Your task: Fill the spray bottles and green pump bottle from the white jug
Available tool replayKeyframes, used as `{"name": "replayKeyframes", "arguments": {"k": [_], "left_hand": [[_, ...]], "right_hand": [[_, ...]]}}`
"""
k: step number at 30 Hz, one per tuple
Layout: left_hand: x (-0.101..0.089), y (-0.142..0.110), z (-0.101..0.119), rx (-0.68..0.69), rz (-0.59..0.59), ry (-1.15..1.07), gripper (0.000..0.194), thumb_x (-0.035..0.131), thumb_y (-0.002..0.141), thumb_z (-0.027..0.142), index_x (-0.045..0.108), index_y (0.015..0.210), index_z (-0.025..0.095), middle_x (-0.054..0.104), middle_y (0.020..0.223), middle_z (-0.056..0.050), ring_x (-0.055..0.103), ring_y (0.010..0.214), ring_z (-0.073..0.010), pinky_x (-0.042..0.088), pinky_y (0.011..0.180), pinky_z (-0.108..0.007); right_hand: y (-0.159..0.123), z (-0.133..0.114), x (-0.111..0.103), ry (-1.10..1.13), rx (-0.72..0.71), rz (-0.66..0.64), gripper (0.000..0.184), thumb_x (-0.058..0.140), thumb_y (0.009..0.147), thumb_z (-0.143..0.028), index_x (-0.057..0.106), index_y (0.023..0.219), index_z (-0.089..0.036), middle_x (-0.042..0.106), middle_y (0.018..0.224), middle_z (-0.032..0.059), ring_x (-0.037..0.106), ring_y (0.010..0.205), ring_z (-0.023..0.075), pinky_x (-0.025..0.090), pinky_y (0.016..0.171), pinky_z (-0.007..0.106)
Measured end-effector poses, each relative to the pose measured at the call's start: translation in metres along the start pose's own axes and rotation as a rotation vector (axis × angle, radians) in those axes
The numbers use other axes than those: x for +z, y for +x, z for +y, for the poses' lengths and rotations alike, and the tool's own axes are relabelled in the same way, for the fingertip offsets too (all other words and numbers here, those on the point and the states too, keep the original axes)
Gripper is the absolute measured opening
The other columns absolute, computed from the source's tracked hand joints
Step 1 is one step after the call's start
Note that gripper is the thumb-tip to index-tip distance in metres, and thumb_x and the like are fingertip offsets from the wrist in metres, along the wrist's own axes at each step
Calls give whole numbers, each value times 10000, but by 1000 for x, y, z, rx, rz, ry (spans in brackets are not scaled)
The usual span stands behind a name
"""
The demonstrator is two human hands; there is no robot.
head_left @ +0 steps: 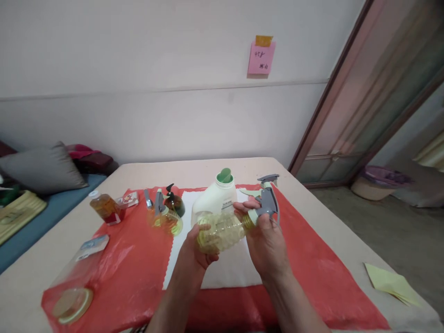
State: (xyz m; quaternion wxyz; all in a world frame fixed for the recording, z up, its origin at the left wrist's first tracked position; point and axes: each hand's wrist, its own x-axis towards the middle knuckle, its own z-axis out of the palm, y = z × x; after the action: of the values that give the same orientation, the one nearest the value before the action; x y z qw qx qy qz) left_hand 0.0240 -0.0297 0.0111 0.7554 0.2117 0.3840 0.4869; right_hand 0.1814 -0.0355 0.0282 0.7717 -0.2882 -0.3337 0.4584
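Observation:
I hold a clear yellowish spray bottle (224, 231) on its side in front of me. My left hand (201, 247) is closed round its base. My right hand (265, 236) grips it at the neck, by the white collar and grey trigger head (268, 199), which points right. Just behind the bottle stands a white jug (211, 199) with an open mouth and a green piece (225, 175) in it. The spray bottle hides the jug's lower part. Another grey piece (268, 177) shows behind the trigger head; I cannot tell whether it is separate.
A white cloth (229, 273) lies on a red sheet (138, 273) over the table. To the left are another spray bottle (168, 219), a dark pump bottle (175, 203), an amber bottle (106, 208) and a clear jar (78, 282) lying down. Yellow paper notes (391, 282) lie at right.

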Motion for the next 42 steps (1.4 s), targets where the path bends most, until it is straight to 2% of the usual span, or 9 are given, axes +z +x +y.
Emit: {"name": "replayKeyframes", "arguments": {"k": [14,18,22,27,29,32,36,40,42], "left_hand": [[4,-7,0,153,28,-37,514,820,711,567,656,1010,182,726,948,-52,685,745,-159,546,584,-239],[9,-12,-2,336,-28,33,543,855,711,482,610,1131,241,704,1054,-48,686,856,-176,568,721,-279],[7,-17,-15,605,-57,243,696,912,647,348,562,1247,306,595,1380,-84,642,1149,-278,561,927,-391],[-10,-12,-32,1028,-96,837,375,761,816,181,661,1150,319,523,1500,-77,460,1420,-312,370,1174,-518],[-15,-10,-36,1097,-148,965,347,688,867,150,672,1156,341,521,1504,-72,444,1437,-303,343,1191,-540],[-11,-11,-39,963,-248,883,563,804,792,268,594,1308,357,400,1598,-92,357,1486,-349,374,1168,-551],[6,-16,-35,488,-207,355,1036,871,622,611,353,1491,384,305,1639,-115,448,1419,-356,502,1046,-460],[12,-15,-23,-133,-183,164,862,557,772,830,413,1416,275,645,1229,-155,725,847,-239,564,637,-310],[9,-14,-23,-227,-234,223,802,540,806,803,441,1357,229,673,1047,-126,674,648,-180,509,532,-269]], "right_hand": [[0,10,6,13,-39,1,264,739,847,-510,741,953,-268,735,1001,25,672,1068,226,430,1114,486],[4,9,7,93,9,61,287,741,838,-528,734,929,-256,744,1007,18,685,1071,216,434,1121,467],[11,7,2,200,163,152,357,746,805,-591,710,894,-247,770,977,25,696,1056,211,458,1090,446],[17,4,-5,258,283,197,378,766,769,-597,663,849,-242,778,902,23,719,955,216,535,971,433],[17,2,-6,242,266,197,379,769,763,-590,635,841,-244,770,857,10,726,897,218,552,934,437],[17,0,-6,224,227,216,387,753,771,-600,595,812,-250,744,774,-16,729,822,210,560,896,423],[16,-3,-5,159,125,243,377,735,786,-592,581,777,-249,723,724,-23,731,802,211,548,884,411],[13,-2,-5,71,98,240,372,732,796,-584,595,795,-239,740,747,3,731,806,223,538,862,407],[12,0,-5,61,111,235,372,746,787,-575,599,810,-233,743,758,6,729,809,221,536,853,397]]}}
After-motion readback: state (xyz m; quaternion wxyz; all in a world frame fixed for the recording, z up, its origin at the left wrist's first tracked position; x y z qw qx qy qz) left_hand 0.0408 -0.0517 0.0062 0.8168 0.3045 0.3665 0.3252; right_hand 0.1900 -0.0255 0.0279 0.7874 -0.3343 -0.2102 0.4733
